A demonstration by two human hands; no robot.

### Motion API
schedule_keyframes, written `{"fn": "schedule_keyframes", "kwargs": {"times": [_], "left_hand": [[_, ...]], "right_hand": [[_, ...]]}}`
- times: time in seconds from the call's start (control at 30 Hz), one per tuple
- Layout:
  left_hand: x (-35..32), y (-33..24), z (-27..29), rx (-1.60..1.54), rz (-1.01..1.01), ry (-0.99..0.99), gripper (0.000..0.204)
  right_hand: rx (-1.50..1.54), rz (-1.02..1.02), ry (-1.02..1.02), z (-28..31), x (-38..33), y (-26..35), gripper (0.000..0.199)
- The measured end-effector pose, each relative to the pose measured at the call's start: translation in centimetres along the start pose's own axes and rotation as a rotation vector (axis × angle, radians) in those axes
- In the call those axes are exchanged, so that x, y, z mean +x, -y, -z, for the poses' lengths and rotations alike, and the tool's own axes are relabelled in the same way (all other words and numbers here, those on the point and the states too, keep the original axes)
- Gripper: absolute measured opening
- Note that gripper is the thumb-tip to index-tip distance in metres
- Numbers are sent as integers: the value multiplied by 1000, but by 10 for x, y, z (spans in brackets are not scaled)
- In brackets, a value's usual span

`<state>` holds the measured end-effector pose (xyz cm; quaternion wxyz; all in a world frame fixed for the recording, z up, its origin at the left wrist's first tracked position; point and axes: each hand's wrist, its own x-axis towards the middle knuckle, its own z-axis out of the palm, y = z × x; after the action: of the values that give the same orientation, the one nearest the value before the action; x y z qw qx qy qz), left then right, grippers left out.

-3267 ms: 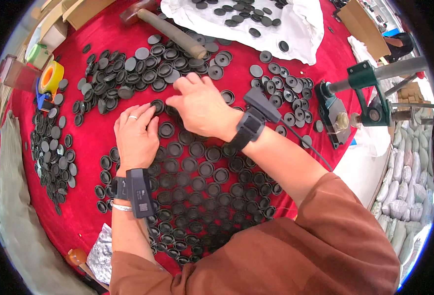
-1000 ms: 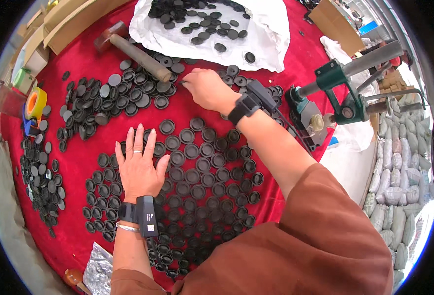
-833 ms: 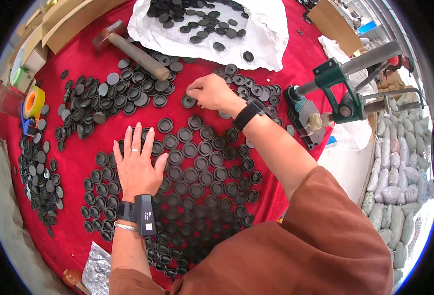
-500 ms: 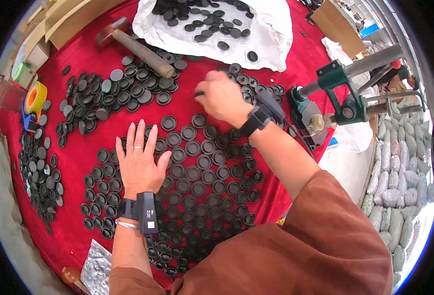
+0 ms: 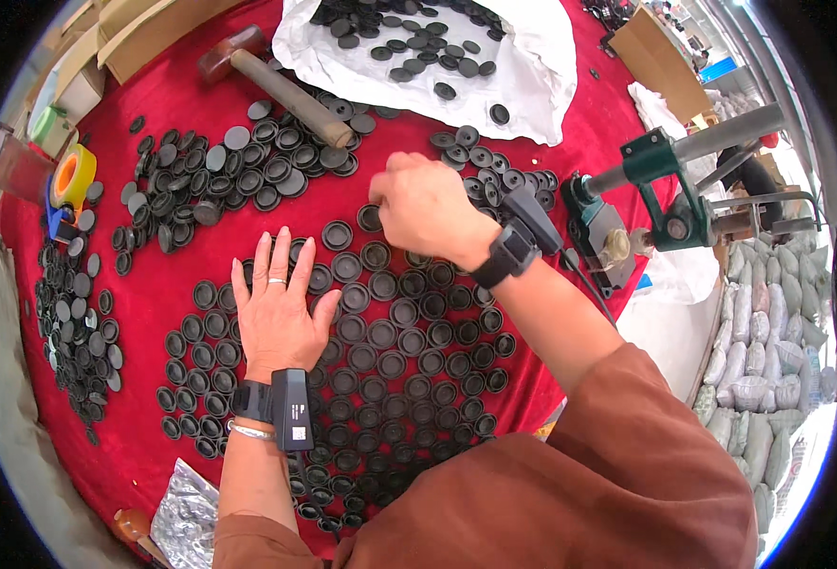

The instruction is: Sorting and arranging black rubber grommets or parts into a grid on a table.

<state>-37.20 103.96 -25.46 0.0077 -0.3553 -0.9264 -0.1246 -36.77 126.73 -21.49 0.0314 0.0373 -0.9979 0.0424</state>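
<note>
My left hand lies flat with its fingers spread, over the left part of a field of round black caps set out on red cloth. The caps show their rimmed, hollow side and stand close together in rough rows. At the far edge of this field my right hand is curled, its fingertips pinched at the side of one black cap on the cloth. Part of that cap and the fingertips are hidden by the hand. Looser caps lie just beyond my right hand.
A mallet rests on a heap of caps at the far left. More caps lie on a white sheet at the back. A green metal press stands right; a yellow tape roll sits left.
My right hand has come slightly nearer, bringing a dark cap down to the cloth at the field's far edge. My left hand keeps its place on the caps. The whole view has shifted slightly.
</note>
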Motion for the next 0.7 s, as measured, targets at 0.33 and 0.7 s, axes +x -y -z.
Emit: {"fn": "schedule_keyframes", "kwargs": {"times": [0.33,0.7], "left_hand": [[1,0,-3,-3,-4,5,65],[3,-2,-1,2,-7,3,65]], "right_hand": [[-26,30,41,-2,-7,-13,20],[265,-114,-249,-42,43,-6,24]]}}
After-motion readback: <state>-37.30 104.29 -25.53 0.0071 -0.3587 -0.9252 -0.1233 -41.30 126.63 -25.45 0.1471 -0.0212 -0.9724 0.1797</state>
